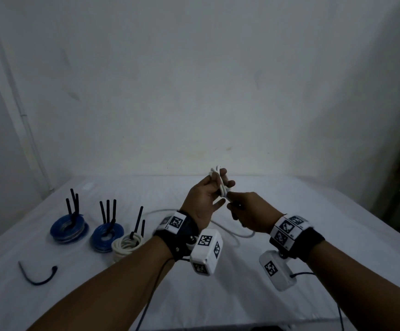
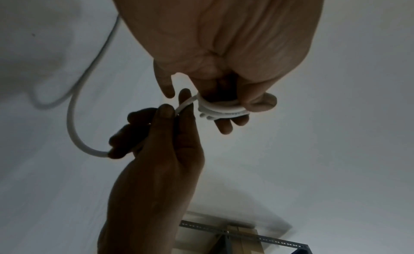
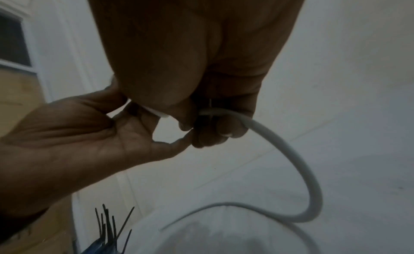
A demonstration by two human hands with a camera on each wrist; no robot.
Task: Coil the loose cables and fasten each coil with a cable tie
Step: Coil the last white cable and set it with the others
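A white cable is wound in several turns round the fingers of my left hand, held up above the table's middle. In the left wrist view the turns sit across the fingers with the thumb pressed on them. Just to the right, my right hand pinches the same cable where it leaves the coil, fingers curled round it. The loose tail hangs from my right hand in a loop and trails over the table. One black cable tie lies loose at the near left.
Three tied coils stand in a row at the left: two blue coils and a white one, with black tie ends sticking up. The table wears a white cloth. A wall rises behind; a metal shelf stands at the right.
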